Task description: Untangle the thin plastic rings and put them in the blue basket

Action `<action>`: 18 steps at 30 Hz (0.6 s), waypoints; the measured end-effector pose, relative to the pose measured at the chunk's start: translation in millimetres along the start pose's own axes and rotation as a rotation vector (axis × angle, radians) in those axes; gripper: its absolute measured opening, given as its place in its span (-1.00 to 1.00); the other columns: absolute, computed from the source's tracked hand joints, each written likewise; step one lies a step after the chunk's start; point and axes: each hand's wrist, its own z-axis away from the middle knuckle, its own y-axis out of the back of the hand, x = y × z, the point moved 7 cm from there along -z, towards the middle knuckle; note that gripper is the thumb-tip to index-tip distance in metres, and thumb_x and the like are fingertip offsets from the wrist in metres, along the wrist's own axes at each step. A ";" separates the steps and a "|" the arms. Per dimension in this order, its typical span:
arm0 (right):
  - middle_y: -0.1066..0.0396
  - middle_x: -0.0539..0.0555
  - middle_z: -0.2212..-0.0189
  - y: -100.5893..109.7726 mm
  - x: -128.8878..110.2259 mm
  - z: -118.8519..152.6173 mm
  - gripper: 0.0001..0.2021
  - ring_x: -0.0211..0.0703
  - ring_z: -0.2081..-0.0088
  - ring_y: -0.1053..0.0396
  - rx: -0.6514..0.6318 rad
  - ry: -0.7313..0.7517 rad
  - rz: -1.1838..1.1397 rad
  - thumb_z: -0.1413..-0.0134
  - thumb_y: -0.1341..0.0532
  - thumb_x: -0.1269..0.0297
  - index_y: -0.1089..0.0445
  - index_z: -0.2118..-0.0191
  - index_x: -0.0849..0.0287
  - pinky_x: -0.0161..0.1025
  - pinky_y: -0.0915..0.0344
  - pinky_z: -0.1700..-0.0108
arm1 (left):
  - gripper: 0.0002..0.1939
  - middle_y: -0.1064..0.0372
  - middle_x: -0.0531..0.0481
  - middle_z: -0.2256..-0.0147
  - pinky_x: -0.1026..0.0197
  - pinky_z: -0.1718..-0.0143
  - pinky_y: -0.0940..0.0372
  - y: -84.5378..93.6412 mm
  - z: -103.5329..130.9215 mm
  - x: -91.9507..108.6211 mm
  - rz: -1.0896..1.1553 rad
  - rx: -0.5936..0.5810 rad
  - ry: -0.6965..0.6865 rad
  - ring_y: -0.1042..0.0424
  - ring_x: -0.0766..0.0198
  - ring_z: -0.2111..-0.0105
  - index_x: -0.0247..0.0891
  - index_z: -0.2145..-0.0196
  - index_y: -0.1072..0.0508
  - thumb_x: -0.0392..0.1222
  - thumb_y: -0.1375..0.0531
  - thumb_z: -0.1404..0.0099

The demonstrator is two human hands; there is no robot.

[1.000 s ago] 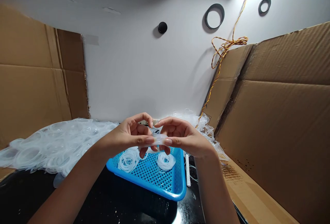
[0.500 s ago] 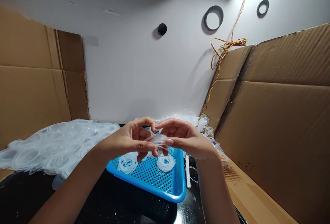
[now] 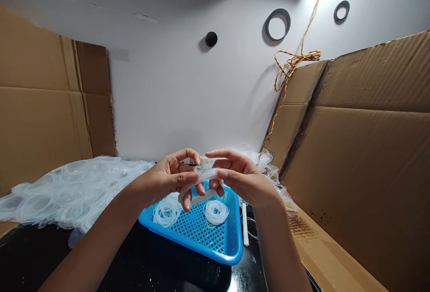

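A translucent white rubber ring [image 3: 207, 174] is stretched between my two hands above the basket. My left hand [image 3: 174, 175] pinches its left side between thumb and fingers, with some fingertips inside the loop. On the other side my right hand [image 3: 238, 175] grips it the same way, its index finger lifted off. Below them stands a blue perforated basket [image 3: 201, 249]. In it lie a bundle of thin white rings [image 3: 167, 212] at the left and another bundle [image 3: 216, 212] at the right; the basket's far part is partly hidden by my hands.
A large heap of translucent rings [image 3: 90, 184] covers the left of the black table [image 3: 151, 265]. More loose rings [image 3: 270, 171] lie behind at the right. A white stick [image 3: 245, 225] rests beside the basket. Cardboard panels [image 3: 366, 148] flank both sides, and a twisted yellow cord [image 3: 277, 110] hangs at the right.
The ring between my hands has turned and now shows as a wider loop with a flat band. My index fingers have moved apart, and the basket stays put.
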 end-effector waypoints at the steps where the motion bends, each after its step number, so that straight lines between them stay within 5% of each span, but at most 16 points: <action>1: -0.40 -0.03 0.52 -0.4 0.5 -0.7 -0.76 -0.37 0.48 -0.37 0.002 0.001 -0.032 -0.06 -0.24 0.35 -0.39 0.10 0.16 -0.42 -0.31 0.48 | -0.78 -0.54 0.03 0.44 0.41 0.59 -0.35 -0.7 0.6 0.5 0.008 -0.002 -0.001 -0.48 0.37 0.61 -0.20 0.27 -0.23 -0.21 -0.23 -0.20; 8: -0.32 -0.10 0.63 -1.0 8.4 -6.1 -0.78 -0.42 0.57 -0.30 0.055 -0.026 -0.194 0.00 -0.28 0.36 -0.40 0.17 0.16 -0.48 -0.23 0.54 | -0.73 -0.56 -0.01 0.36 0.36 0.42 -0.41 -4.0 1.9 5.5 0.086 -0.022 -0.051 -0.54 0.28 0.39 -0.24 0.28 -0.25 -0.35 -0.29 -0.12; 14: -0.39 -0.05 0.59 -6.7 11.9 -9.8 -0.81 -0.42 0.58 -0.33 0.015 -0.022 -0.165 -0.06 -0.24 0.38 -0.39 0.16 0.19 -0.51 -0.22 0.60 | -0.65 -0.53 -0.03 0.41 0.39 0.57 -0.37 -6.6 -0.8 0.6 0.042 -0.052 -0.046 -0.49 0.35 0.60 -0.25 0.14 -0.20 -0.13 -0.23 -0.19; 18: -0.40 -0.07 0.58 -8.3 15.9 -8.6 -0.75 -0.45 0.65 -0.32 -0.018 -0.077 -0.180 -0.12 -0.19 0.32 -0.30 0.06 0.16 -0.50 -0.25 0.60 | -0.71 -0.51 0.04 0.48 0.43 0.60 -0.32 0.9 -2.3 1.6 0.043 0.022 -0.086 -0.43 0.41 0.65 -0.23 0.17 -0.20 -0.21 -0.23 -0.21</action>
